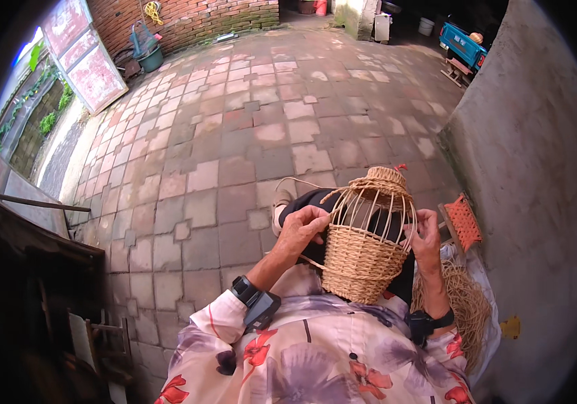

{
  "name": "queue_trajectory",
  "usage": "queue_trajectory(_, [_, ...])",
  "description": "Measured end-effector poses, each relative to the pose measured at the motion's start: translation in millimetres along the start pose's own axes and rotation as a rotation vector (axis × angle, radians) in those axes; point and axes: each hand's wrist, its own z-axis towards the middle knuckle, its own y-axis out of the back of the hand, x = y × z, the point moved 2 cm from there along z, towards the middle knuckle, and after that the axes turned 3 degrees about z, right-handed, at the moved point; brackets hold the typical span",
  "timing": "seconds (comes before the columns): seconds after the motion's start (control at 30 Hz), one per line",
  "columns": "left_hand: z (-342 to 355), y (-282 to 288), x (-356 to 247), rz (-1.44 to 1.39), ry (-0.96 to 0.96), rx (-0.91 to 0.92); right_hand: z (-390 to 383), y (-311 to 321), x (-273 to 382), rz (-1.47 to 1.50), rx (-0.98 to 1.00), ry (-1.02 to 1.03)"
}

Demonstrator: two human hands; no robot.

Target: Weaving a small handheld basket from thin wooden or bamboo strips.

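A half-woven wicker basket (362, 262) rests on my lap, tilted a little. Its lower body is densely woven from tan cord, bare pale stakes rise above that, and a woven neck (378, 180) with a bit of red closes the far end. At the left edge of the woven part, my left hand (304, 227) pinches with thumb and forefinger; which strand lies between them is hard to make out. Closed against the right side of the stakes is my right hand (426, 236), its fingertips partly hidden. A loose cord (300, 180) trails off the basket's left side.
Right of my legs lies a heap of loose tan cord (460, 303) on white sheeting, beside a small seat with orange webbing (462, 223). A grey wall (537, 168) bounds the right side. Dark furniture (93, 337) stands at lower left; paving stones (234, 175) spread ahead.
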Motion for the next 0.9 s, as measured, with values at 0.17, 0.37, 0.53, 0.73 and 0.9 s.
queue_trajectory(0.17, [14.8,-6.5,-11.3,0.001,-0.112,0.147,0.9,4.5,-8.8,-0.033,0.005,0.024])
queue_trajectory(0.37, [26.1,-13.1,-20.2,0.265,-0.11,0.147,1.5,4.4,-8.7,-0.101,0.008,0.056])
queue_trajectory(0.53, [25.7,-1.2,-8.5,-0.255,0.052,0.158,2.7,3.9,-11.2,0.1,-0.009,-0.024])
queue_trajectory(0.73, [16.1,5.1,9.9,0.001,0.006,0.058,4.8,2.3,-5.3,0.181,-0.016,-0.056])
queue_trajectory(0.9, [23.1,4.1,13.8,0.478,-0.163,0.044,13.0,-1.4,-4.9,0.179,-0.026,-0.042])
